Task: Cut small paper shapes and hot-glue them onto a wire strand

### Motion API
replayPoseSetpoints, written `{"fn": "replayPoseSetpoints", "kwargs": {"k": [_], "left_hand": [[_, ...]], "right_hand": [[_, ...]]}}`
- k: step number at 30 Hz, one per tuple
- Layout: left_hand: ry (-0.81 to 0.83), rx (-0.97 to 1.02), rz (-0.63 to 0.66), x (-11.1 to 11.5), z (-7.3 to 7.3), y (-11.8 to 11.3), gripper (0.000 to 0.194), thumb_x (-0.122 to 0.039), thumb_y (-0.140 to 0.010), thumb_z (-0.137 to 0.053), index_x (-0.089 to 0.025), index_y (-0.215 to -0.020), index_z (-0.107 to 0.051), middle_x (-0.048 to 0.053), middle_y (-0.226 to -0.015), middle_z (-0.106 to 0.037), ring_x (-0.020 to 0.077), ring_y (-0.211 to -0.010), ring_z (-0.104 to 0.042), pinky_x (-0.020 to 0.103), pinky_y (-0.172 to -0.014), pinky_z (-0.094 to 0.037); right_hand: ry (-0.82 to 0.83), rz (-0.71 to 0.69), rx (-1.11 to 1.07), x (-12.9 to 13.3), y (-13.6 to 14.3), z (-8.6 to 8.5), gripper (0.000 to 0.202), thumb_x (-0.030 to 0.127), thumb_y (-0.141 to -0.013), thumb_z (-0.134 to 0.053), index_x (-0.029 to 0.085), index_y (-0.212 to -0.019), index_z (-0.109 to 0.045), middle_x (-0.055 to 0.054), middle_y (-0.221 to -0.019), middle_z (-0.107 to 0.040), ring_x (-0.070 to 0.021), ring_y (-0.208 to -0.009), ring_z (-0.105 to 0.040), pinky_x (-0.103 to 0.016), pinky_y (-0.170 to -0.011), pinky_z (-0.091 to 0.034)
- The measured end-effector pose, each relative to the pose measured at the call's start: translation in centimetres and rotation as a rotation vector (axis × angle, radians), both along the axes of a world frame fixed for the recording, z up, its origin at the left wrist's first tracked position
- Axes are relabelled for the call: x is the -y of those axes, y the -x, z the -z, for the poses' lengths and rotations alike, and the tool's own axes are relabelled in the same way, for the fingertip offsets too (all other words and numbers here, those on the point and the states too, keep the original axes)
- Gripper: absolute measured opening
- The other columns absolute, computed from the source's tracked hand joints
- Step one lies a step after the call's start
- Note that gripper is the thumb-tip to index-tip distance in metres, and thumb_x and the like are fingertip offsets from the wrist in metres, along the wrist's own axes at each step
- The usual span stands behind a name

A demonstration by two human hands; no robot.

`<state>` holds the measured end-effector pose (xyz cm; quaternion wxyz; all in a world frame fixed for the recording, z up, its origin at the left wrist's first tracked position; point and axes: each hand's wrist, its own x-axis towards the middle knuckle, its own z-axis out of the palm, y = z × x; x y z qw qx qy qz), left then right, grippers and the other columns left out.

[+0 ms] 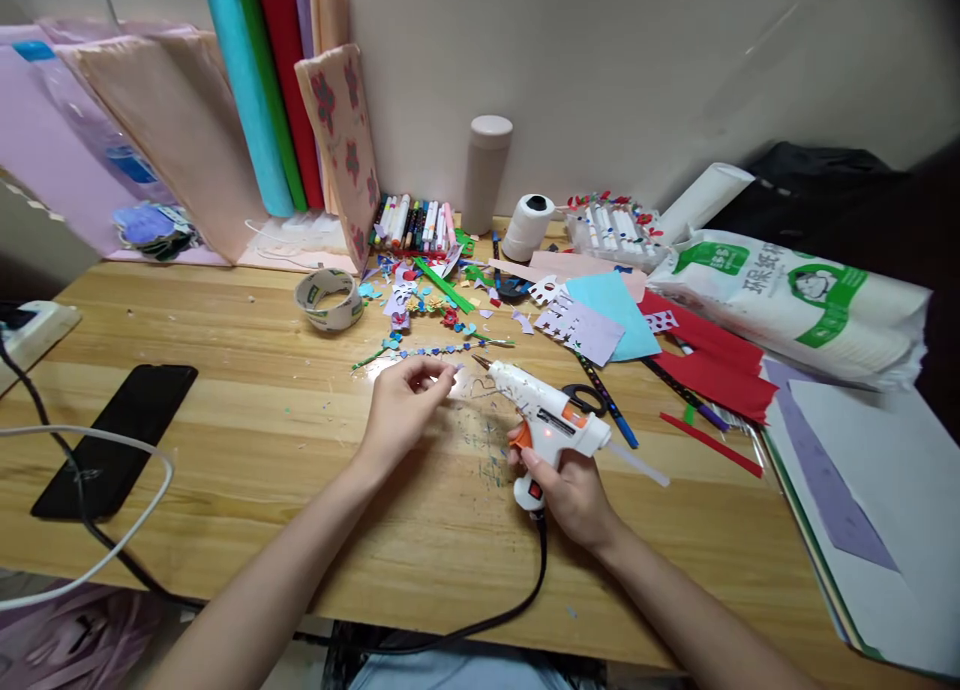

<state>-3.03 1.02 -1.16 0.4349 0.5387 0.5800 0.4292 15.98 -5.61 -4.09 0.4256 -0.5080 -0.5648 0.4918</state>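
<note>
My right hand [566,485] grips a white hot glue gun [544,405] by its handle, with a finger at the orange trigger. A clear glue stick [637,465] pokes out of its back, and a small light glows on its side. The nozzle points up and left, toward my left hand [409,405]. Thumb and forefinger of that hand pinch a small pale purple piece [457,368], too tiny to make out fully. Just beyond the hand lies a string of small blue and purple paper shapes [442,350]. Beside it are flower-like paper bits [450,317] in red and blue.
A tape roll [328,300] stands left of the paper scraps. Black scissors [585,400] and pens lie behind the glue gun. Its black cord [517,610] runs off the front edge. A phone [116,440] and cables are at left; coloured paper [712,360] and a tissue pack [802,295] at right.
</note>
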Motion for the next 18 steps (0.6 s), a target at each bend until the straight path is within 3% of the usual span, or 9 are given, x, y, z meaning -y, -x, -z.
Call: {"fn": "replayPoseSetpoints", "kwargs": {"k": [18], "left_hand": [[-0.009,-0.004,0.018,0.19,0.14,0.00,0.025,-0.037,-0.075,-0.062,-0.012,-0.079,-0.068,0.003,-0.068,-0.064,0.0101,-0.055,-0.050,0.020,-0.049,-0.036]], "right_hand": [[-0.015,-0.078,0.071,0.03,0.14,-0.25,0.016,0.032,-0.081,-0.050,0.018,-0.078,-0.055,-0.001,-0.065,-0.055,-0.0137,-0.056,-0.052,-0.024,-0.052,-0.044]]}}
